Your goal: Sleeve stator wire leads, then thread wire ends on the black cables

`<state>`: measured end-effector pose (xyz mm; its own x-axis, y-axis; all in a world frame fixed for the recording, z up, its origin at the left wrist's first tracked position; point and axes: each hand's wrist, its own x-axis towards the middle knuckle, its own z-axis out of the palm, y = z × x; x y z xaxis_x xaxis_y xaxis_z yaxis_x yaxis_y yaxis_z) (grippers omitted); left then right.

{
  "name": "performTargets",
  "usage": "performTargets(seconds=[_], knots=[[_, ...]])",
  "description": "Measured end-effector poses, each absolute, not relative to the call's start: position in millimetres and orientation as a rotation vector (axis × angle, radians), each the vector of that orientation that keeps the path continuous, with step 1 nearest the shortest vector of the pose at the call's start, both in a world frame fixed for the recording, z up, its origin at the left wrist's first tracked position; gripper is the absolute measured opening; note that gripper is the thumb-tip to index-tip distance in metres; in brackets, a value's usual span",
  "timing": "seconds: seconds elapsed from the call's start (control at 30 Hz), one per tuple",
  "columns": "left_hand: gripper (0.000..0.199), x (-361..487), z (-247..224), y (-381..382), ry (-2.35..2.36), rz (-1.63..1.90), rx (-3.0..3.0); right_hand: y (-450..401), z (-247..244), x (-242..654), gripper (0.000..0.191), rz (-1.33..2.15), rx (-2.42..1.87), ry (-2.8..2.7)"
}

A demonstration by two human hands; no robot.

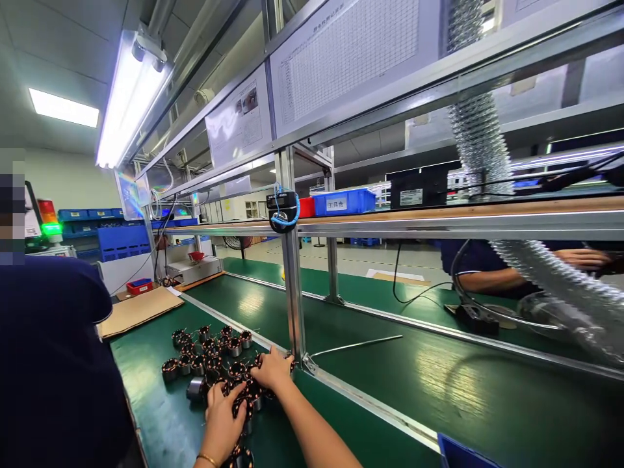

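A cluster of motor stators [212, 348], dark rings with copper windings, stands on the green bench top [160, 422]. My left hand [223, 413] reaches into the near side of the cluster. Its fingers and thumb are bent round a stator. Just beyond, to the right, my right hand [273, 370] curls its fingers over stators at the cluster's right edge, beside the metal post. The hands partly hide the stators under them. One stator [195, 389] lies on its side left of my left hand, and another stator [240, 457] is at the bottom edge of the view.
An aluminium post [292, 292] and rail [370, 406] border the bench on the right. A thin metal rod [358, 344] lies beyond. Cardboard [141, 311] sits at the far left. A co-worker [53, 364] is close on the left. A blue bin [463, 455] shows lower right.
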<state>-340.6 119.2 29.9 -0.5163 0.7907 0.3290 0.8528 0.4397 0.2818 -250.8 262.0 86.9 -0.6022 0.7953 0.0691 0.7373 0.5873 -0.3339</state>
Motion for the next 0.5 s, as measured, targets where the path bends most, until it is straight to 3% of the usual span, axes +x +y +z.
performTargets(seconds=[0.5], knots=[[0.045, -167.4, 2.1, 88.4, -2.572, -1.002, -1.369, 223.8, 63.0, -83.3, 0.036, 0.281, -1.303, -2.596]])
